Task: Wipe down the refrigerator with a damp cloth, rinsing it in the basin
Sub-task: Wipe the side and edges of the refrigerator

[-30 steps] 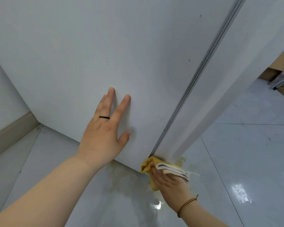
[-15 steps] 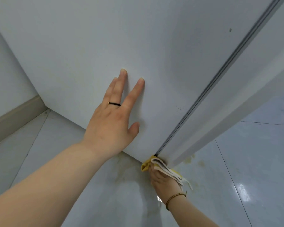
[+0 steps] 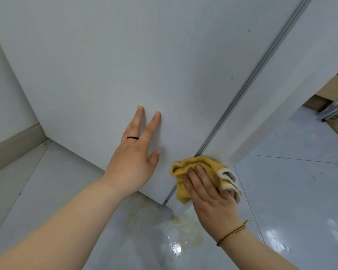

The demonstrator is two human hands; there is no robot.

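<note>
The white refrigerator (image 3: 125, 65) fills the upper view, with a grey seam strip (image 3: 248, 82) running down between its side panel and door edge. My left hand (image 3: 133, 158), wearing a black ring, rests flat on the side panel with straight fingers. My right hand (image 3: 211, 199) holds a bunched yellow cloth (image 3: 191, 162) with a white border and presses it over the seam, just above the refrigerator's bottom corner. The cloth folds over my outer fingers; my thumb is hidden. No basin is in view.
A yellowish wet stain (image 3: 187, 228) spreads on the glossy white tile floor below the corner, beside the refrigerator's small white foot (image 3: 167, 210). A beige baseboard (image 3: 14, 145) runs along the left wall. Cardboard boxes (image 3: 332, 88) sit on the floor at far right.
My right hand has lifted the cloth from the floor-level corner up onto the seam at the refrigerator's lower edge. My left hand stays flat on the side panel.
</note>
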